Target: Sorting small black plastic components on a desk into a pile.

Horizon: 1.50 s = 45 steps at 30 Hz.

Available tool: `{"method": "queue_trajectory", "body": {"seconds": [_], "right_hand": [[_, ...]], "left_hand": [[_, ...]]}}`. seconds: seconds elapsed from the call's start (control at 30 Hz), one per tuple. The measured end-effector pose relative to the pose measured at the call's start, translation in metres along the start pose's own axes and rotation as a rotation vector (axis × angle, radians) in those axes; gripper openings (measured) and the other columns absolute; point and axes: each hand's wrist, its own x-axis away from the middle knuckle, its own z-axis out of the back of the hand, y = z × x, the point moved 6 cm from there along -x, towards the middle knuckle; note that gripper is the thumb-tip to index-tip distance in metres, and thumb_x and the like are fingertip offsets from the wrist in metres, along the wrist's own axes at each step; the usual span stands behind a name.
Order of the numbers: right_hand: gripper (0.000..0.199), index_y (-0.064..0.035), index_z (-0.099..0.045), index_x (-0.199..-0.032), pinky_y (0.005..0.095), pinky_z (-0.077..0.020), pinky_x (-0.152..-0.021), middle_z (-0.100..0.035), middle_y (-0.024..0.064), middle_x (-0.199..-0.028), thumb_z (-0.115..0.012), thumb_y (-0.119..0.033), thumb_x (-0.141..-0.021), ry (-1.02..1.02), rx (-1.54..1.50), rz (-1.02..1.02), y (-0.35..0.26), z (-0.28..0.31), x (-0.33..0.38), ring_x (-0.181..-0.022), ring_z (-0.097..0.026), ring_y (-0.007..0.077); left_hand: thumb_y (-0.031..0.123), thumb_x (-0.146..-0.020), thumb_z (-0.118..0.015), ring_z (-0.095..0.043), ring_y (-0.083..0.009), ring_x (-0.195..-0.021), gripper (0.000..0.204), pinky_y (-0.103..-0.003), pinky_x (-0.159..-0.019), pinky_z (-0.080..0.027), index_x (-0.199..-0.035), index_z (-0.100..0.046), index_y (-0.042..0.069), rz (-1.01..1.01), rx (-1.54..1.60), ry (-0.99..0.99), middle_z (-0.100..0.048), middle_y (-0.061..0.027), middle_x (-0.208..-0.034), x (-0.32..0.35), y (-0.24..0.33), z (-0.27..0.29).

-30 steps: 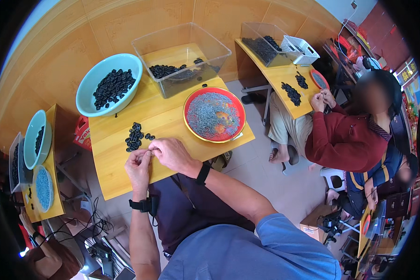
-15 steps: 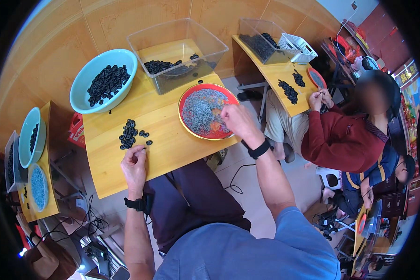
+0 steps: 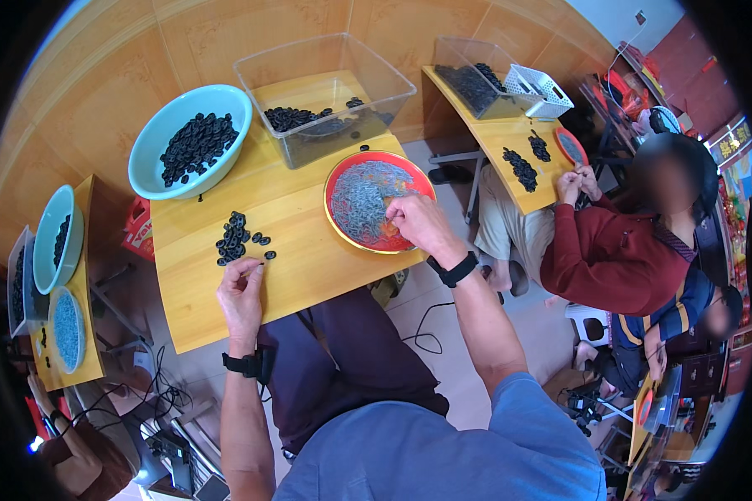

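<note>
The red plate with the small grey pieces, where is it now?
In the head view the red plate lies at the wooden table's right end, under the right hand, before the clear bin.

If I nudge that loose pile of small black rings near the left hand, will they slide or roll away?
The black rings look flat and small, so probably light. Most lie flat, so they would likely slide on the smooth wooden table. A few strays already sit apart, so expect scatter.
</note>
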Motion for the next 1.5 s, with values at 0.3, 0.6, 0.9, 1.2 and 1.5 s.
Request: {"method": "queue_trajectory", "body": {"seconds": [0.3, 0.6, 0.9, 1.2, 1.5], "right_hand": [[0.008, -0.0059, -0.071, -0.082, 0.0467, -0.0529, -0.075, -0.069, 0.016, -0.087, -0.063, -0.006, -0.08, 0.06, 0.087, 0.094, -0.009, -0.002, 0.001, -0.083, -0.067, 0.0348], [0.006, -0.0056, -0.069, -0.08, 0.046, -0.0527, -0.074, -0.069, 0.0128, -0.087, -0.063, -0.006, -0.08, 0.046, 0.098, 0.126, -0.008, -0.006, 0.001, -0.081, -0.067, 0.0329], [0.008, -0.0051, -0.069, -0.079, 0.0471, -0.0532, -0.074, -0.07, 0.0146, -0.09, -0.062, -0.005, -0.079, 0.037, 0.193, 0.187, -0.013, -0.016, -0.001, -0.082, -0.068, 0.0345], [0.006, -0.0033, -0.065, -0.082, 0.0456, -0.053, -0.068, -0.069, 0.0177, -0.083, -0.061, -0.007, -0.08, 0.139, 0.095, 0.115, -0.012, 0.003, 0.005, -0.077, -0.069, 0.0358], [0.008, -0.0008, -0.067, -0.09, 0.0297, -0.0495, -0.061, -0.065, 0.0081, -0.069, -0.063, -0.004, -0.083, 0.169, -0.534, -0.184, 0.021, -0.002, 0.004, -0.063, -0.062, 0.0131]], "left_hand": [[0.0, -0.089, -0.069, -0.054, -0.0074, -0.077, 0.008, -0.022, -0.072, -0.045, -0.098, -0.07, 0.002, 0.067, 0.046, 0.005, -0.064, 0.0002, -0.091, 0.002, -0.002, 0.0], [0.001, -0.09, -0.069, -0.055, -0.0076, -0.077, 0.009, -0.023, -0.072, -0.046, -0.099, -0.07, -0.001, 0.024, -0.067, -0.043, -0.064, 0.0003, -0.089, 0.002, 0.002, -0.001], [0.0, -0.091, -0.068, -0.064, -0.0082, -0.082, 0.011, -0.022, -0.077, -0.051, -0.102, -0.069, -0.003, 0.183, 0.109, -0.003, -0.069, -0.0036, -0.092, 0.004, -0.011, 0.007], [0.002, -0.092, -0.067, -0.065, -0.0082, -0.077, 0.012, -0.021, -0.069, -0.05, -0.103, -0.068, -0.001, 0.203, 0.308, -0.033, -0.07, -0.0041, -0.085, 0.005, -0.013, -0.006], [-0.002, -0.091, -0.068, -0.062, -0.0061, -0.081, 0.01, -0.021, -0.076, -0.05, -0.101, -0.07, -0.001, 0.212, 0.284, -0.046, -0.069, -0.001, -0.091, 0.004, -0.018, 0.004]]}}
